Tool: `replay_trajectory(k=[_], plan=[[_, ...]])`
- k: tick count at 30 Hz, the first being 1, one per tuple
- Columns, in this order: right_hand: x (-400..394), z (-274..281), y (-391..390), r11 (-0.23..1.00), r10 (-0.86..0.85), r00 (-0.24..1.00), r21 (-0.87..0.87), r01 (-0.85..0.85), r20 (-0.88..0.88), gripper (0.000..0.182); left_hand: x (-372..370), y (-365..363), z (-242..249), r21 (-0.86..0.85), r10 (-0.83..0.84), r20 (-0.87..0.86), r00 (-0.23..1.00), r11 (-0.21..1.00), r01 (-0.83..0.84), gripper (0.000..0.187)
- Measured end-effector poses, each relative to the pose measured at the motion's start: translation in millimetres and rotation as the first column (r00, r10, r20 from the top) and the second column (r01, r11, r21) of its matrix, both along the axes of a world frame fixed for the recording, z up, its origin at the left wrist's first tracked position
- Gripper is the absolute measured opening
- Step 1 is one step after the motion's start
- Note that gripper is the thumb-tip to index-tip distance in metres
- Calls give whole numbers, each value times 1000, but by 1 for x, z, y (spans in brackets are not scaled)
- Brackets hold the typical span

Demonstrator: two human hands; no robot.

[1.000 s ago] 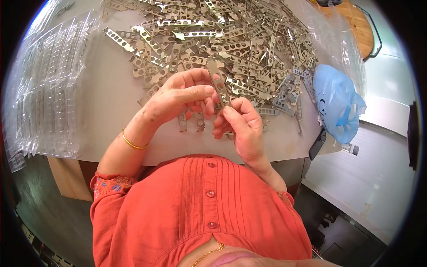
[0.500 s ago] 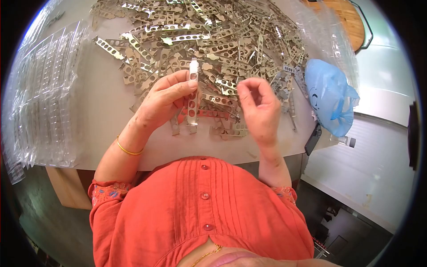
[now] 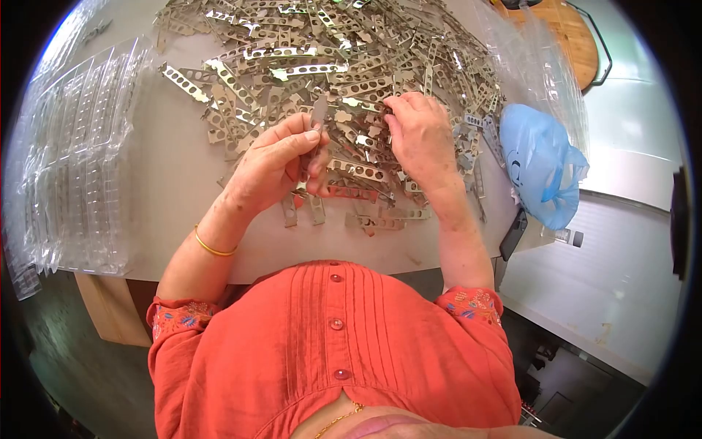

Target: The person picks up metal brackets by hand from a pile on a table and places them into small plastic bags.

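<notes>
My left hand [image 3: 274,157] is closed around a slim metal slot bracket [image 3: 319,113], which stands nearly upright with its top end above the thumb. The fingers cover much of its lower part. Reaching over the right side of the pile of perforated metal brackets [image 3: 307,71], my right hand [image 3: 424,139] has its fingers bent and its thumb close to the fingertips, among the pieces. What lies between those fingertips is hard to make out. Below the hands, several loose brackets [image 3: 358,170] lie at the pile's near edge.
Stacked clear plastic trays [image 3: 80,161] stand at the left of the table [image 3: 183,249], with more clear plastic [image 3: 541,66] at the back right. A blue plastic bag [image 3: 540,164] and a dark phone-like object [image 3: 514,234] sit along the right edge. A round wooden stool top [image 3: 567,36] is beyond.
My right hand has moved up and forward onto the pile from a raised pinch nearer me. In my left hand, the bracket has turned, its face now darker and its lower end less visible.
</notes>
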State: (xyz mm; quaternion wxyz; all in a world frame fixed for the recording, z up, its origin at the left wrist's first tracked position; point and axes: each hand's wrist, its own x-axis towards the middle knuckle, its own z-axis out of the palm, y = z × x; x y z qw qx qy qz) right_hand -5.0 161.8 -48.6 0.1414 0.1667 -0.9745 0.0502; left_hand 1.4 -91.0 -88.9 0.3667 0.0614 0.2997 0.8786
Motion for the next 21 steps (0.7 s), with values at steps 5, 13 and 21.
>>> replay_trajectory(k=[5,13,21], plan=[[-4,2,4,997,48,994,59,-42,-98,14,0,-2,6,-35,9,33,999,999,-8,15],[28,37,-8,742,129,860,-624,246,493,13,-1,-2,6,-217,77,-111,991,971,-100,22],[35,51,-15,696,237,683,-611,378,691,12,6,3,20,-486,35,-188,982,865,-123,23]])
